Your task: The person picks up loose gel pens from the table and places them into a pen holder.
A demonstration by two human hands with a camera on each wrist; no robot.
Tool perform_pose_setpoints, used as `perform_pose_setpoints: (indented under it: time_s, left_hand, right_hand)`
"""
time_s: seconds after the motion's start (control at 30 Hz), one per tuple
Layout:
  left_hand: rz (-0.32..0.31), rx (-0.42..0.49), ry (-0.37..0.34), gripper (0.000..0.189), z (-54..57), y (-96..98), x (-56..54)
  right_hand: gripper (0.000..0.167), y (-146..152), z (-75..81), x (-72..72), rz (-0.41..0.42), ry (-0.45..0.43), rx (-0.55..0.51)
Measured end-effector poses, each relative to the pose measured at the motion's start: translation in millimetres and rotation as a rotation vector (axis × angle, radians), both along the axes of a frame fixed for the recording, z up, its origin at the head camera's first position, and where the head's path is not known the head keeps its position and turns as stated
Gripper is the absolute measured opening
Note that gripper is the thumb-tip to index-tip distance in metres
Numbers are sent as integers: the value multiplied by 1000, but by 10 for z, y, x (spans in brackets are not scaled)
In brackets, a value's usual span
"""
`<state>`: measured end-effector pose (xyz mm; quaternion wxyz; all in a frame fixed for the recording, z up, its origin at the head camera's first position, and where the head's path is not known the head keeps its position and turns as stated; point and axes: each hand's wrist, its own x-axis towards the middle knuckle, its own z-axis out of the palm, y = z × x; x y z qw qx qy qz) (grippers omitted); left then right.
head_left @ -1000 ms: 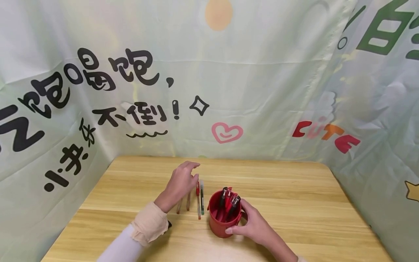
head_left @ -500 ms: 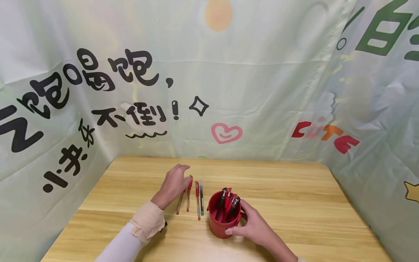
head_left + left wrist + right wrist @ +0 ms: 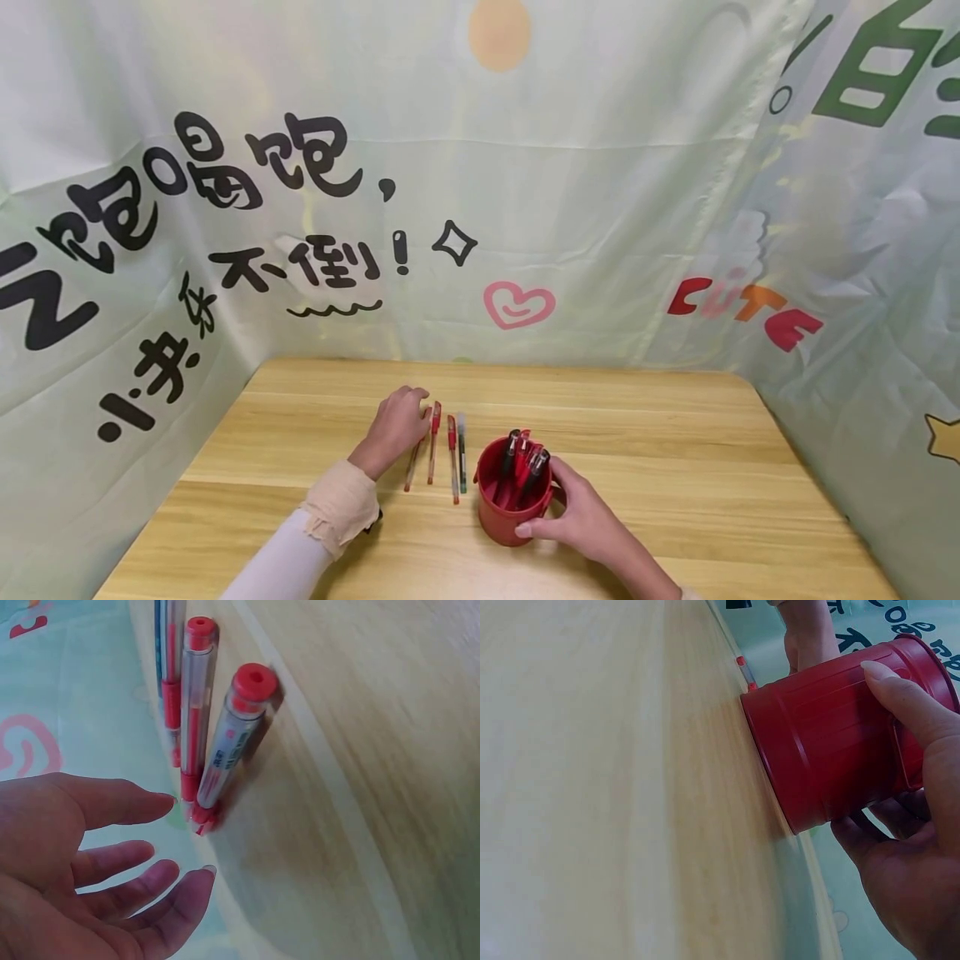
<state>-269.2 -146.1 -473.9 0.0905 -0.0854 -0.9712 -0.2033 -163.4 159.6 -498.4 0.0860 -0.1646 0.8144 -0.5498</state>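
My right hand [image 3: 588, 512] holds a red metal cup [image 3: 506, 521] by its side, thumb on the near wall, fingers around the handle side. Several pens with black and red caps [image 3: 525, 467] stand inside the cup. To its left, clear gel pens lie on the table. My left hand [image 3: 397, 429] is over the cap end of the leftmost red pen [image 3: 413, 467]. In the left wrist view its fingers are spread and loosely bent, thumb tip close to the red caps, with nothing held. Right of that lie two more red pens [image 3: 432, 450] and one green-tipped pen [image 3: 462, 462].
The wooden table [image 3: 660, 450] runs back to a printed cloth curtain [image 3: 600, 208] that also stands at both sides. A small black object [image 3: 375, 521] shows partly behind my left wrist, which has a beige wrap [image 3: 341, 508].
My left hand has moved left and lowered toward the leftmost red pen, uncovering the red caps of the pens beside it. My right hand and the cup stay in place.
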Motion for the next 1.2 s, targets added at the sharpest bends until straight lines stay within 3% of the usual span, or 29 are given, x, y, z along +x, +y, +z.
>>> perform_pose_setpoints:
  time_s: [0.17, 0.47, 0.57, 0.73, 0.93, 1.2]
  left_hand:
    - [12, 15, -72, 39, -24, 10, -13]
    - [20, 13, -81, 40, -82, -2, -35]
    - [22, 6, -92, 33, -93, -11, -57]
    - [24, -13, -98, 6, -87, -18, -81]
    - [27, -24, -97, 43, -57, -13, -77]
    - [45, 1, -135, 52, -40, -21, -59]
  right_hand:
    - [86, -2, -4, 1, 2, 3, 3]
    - [85, -1, -15, -5, 14, 1, -4]
    - [85, -1, -16, -1, 11, 5, 0]
    - [85, -2, -18, 2, 7, 4, 3]
    - [85, 0, -20, 0, 4, 2, 2]
    - [84, -1, -15, 6, 8, 5, -8]
